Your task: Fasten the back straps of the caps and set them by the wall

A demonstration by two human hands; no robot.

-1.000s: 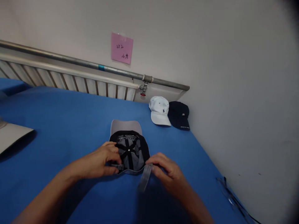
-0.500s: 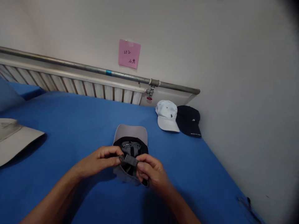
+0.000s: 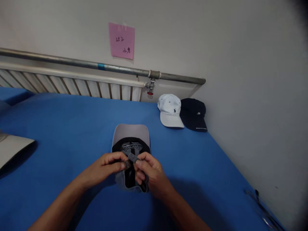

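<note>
A grey baseball cap (image 3: 131, 130) lies upside down on the blue sheet, its brim pointing away from me and its dark inside facing up. My left hand (image 3: 106, 167) pinches the metal buckle (image 3: 127, 164) at one end of the cap's back closure between thumb and fingers. Between the thumb and fingers of my right hand (image 3: 151, 171) is the grey strap (image 3: 133, 157) of the same closure. The strap's free end sits just above the buckle; whether they touch I cannot tell. Both hands cover part of the cap's back opening.
A white cap (image 3: 170, 110) and a black cap (image 3: 193, 114) sit side by side near the wall. Part of a pale hat brim (image 3: 15, 146) shows at left. Glasses (image 3: 263, 210) lie at lower right. A radiator (image 3: 79, 86) and metal pipe (image 3: 79, 63) line the back wall.
The view has shifted slightly. My right hand has moved closer to my left, and the strap end has risen from beside the buckle to above it.
</note>
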